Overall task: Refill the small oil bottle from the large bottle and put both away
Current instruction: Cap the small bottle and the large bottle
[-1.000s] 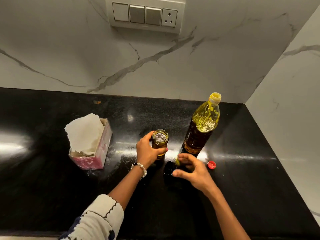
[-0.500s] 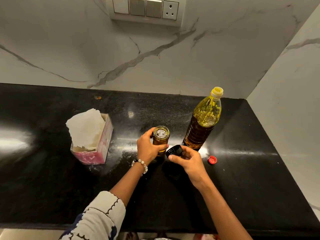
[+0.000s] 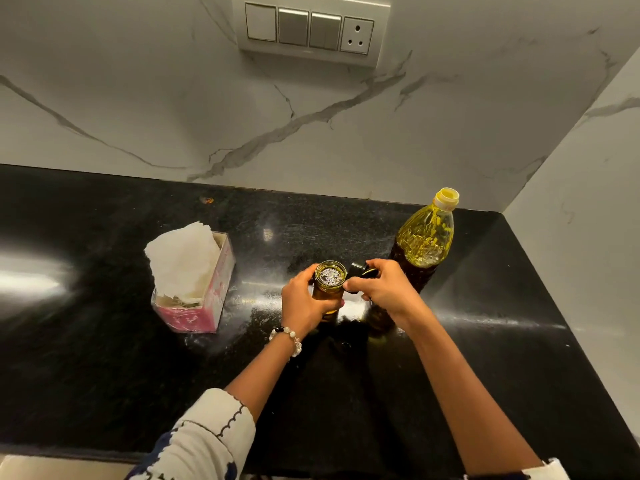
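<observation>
We see the small oil bottle (image 3: 329, 285) standing upright on the table (image 3: 104, 341), our left hand (image 3: 304, 303) wrapped around its body. Its open mouth sits just at nine o'clock of the black cap (image 3: 360, 271), which our right hand (image 3: 384, 289) seemingly pinches, so capping falls to that hand. The large bottle (image 3: 420, 247) stands at two o'clock.

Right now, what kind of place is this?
Most likely a home kitchen: a black stone countertop, a marble-look backsplash with a switch panel, and a large oil bottle standing uncapped.
</observation>
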`<state>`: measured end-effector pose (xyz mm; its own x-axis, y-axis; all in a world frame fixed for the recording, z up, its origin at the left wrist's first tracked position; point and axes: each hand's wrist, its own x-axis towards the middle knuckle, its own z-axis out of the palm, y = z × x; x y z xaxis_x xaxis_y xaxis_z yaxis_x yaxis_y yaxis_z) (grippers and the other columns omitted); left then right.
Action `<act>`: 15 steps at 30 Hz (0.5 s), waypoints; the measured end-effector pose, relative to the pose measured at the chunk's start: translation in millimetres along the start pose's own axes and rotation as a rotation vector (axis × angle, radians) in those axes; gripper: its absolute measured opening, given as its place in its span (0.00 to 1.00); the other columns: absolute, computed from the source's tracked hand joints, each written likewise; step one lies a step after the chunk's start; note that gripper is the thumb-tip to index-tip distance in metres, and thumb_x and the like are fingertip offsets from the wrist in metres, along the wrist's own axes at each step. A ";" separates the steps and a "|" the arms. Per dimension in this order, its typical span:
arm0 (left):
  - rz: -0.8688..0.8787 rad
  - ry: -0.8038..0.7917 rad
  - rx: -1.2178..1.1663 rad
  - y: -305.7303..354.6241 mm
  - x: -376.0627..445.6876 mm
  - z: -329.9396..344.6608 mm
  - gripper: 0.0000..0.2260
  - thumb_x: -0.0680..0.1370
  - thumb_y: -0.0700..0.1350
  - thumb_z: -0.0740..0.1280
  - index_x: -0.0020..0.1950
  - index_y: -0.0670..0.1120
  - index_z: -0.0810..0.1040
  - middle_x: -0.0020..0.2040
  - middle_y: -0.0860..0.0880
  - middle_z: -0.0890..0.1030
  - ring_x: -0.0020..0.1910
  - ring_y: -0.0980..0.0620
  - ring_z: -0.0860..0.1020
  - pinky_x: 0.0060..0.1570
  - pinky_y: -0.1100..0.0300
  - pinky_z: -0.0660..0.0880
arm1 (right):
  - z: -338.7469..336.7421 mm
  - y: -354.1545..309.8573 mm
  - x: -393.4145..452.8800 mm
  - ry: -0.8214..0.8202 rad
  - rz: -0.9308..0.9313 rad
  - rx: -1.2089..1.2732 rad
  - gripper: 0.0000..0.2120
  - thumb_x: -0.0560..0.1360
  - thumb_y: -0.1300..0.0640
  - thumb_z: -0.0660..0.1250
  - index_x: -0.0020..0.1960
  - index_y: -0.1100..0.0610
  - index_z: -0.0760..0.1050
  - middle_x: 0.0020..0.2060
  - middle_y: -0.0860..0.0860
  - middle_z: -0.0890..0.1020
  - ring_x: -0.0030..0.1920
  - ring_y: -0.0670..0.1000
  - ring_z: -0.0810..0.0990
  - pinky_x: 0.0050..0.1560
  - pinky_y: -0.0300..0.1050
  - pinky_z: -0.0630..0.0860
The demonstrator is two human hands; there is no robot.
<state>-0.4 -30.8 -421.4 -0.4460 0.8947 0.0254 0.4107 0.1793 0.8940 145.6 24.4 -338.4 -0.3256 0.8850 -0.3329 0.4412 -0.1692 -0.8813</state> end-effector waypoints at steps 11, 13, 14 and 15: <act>0.016 -0.002 0.018 2.5 -0.9 -1.5 0.30 0.59 0.51 0.81 0.60 0.53 0.78 0.53 0.54 0.82 0.54 0.52 0.78 0.56 0.50 0.76 | 6.9 -56.2 14.0 -0.240 -0.214 -0.805 0.31 0.70 0.58 0.74 0.70 0.57 0.67 0.62 0.55 0.74 0.57 0.52 0.74 0.48 0.39 0.71; 0.014 -0.002 0.027 3.5 -0.5 -1.3 0.30 0.60 0.50 0.81 0.60 0.52 0.77 0.53 0.53 0.82 0.54 0.52 0.78 0.56 0.51 0.76 | 12.6 -64.5 18.7 -0.297 -0.245 -0.983 0.31 0.70 0.58 0.74 0.70 0.57 0.66 0.62 0.56 0.73 0.60 0.55 0.73 0.50 0.41 0.71; 0.011 0.001 0.028 3.8 -0.4 -1.2 0.30 0.60 0.50 0.81 0.60 0.51 0.78 0.53 0.53 0.82 0.54 0.51 0.78 0.55 0.51 0.76 | 15.4 -68.2 20.8 -0.322 -0.256 -1.052 0.31 0.70 0.58 0.74 0.69 0.57 0.66 0.61 0.56 0.73 0.59 0.55 0.73 0.49 0.41 0.70; 0.006 0.004 0.026 4.6 -0.4 -1.4 0.30 0.60 0.49 0.81 0.60 0.51 0.78 0.53 0.53 0.82 0.54 0.51 0.78 0.55 0.52 0.76 | 18.1 -72.2 22.2 -0.345 -0.269 -1.113 0.30 0.70 0.58 0.74 0.68 0.58 0.66 0.59 0.57 0.74 0.56 0.55 0.73 0.47 0.42 0.70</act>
<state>0.5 -30.9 -416.6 -0.4463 0.8943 0.0328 0.4342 0.1844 0.8817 91.3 48.4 -288.2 -0.6508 0.6423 -0.4049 0.7510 0.6229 -0.2191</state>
